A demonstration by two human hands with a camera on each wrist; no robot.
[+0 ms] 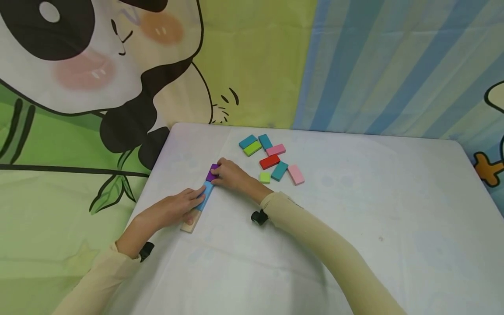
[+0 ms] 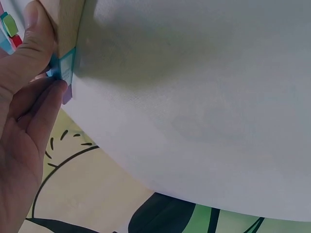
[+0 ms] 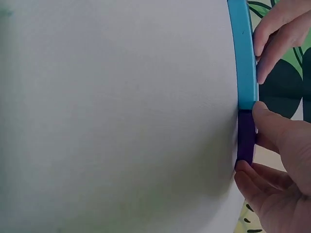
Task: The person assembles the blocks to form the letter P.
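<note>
A straight row of blocks lies on the table near its left edge: a plain wooden block [image 1: 190, 226] nearest me, a light blue block [image 1: 204, 196] in the middle, a purple block [image 1: 211, 173] at the far end. My left hand [image 1: 169, 208] holds the row, fingertips against the light blue block's outer side and thumb at the wooden block. With thumb and fingers my right hand [image 1: 234, 175] pinches the purple block at its ends. In the right wrist view the purple block [image 3: 246, 136] meets the end of the light blue block [image 3: 244, 58].
Loose blocks lie scattered beyond my right hand: a red block [image 1: 269, 161], a pink block [image 1: 295, 174], a small lime block [image 1: 265, 177], a teal block [image 1: 279, 171] and several others. A cartoon-printed cloth [image 1: 256, 65] hangs behind the white table [image 1: 374, 210].
</note>
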